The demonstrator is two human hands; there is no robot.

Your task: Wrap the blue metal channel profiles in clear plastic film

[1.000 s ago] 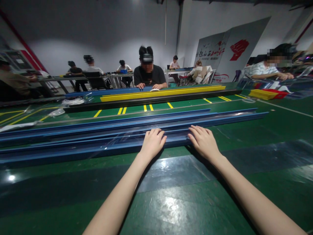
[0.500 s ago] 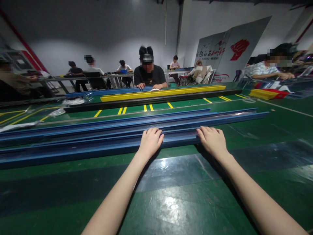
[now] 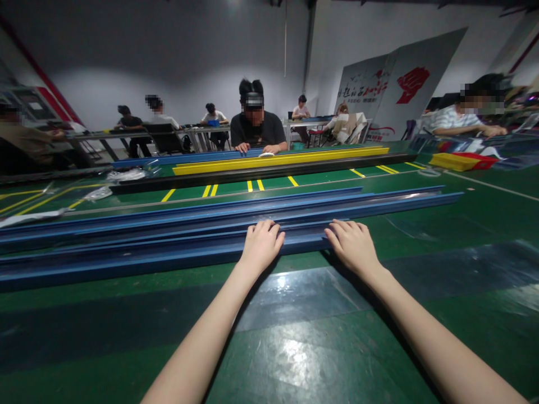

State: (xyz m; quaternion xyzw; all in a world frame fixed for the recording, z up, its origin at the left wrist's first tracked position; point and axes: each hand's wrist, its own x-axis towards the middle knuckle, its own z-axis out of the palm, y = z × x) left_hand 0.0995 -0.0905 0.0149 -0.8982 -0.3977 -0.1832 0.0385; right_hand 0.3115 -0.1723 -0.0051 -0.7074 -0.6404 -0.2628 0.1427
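A long blue channel strip [image 3: 138,259] lies across the green table, its left end beyond the view. My left hand [image 3: 261,246] grips it with the fingers curled over its top and the thumb along the near side. At its right end my right hand [image 3: 352,246] is closed over the strip, fingers on top and thumb pointing left. The hand partly hides that end. Just behind, more blue channel strips [image 3: 404,203] lie nearly parallel. A clear plastic strip [image 3: 303,292] lies flat under my forearms.
Further back lie a yellow strip [image 3: 295,160] and a black strip [image 3: 261,174]. Opposite, a person [image 3: 257,132] works with both hands on the strips. Yellow and red trays [image 3: 452,161] stand at the right, near another person. Crumpled clear plastic [image 3: 132,173] lies at the left.
My right hand has moved left, closer to my left hand. My left hand has shifted slightly to the right. The strips behind look unmoved.
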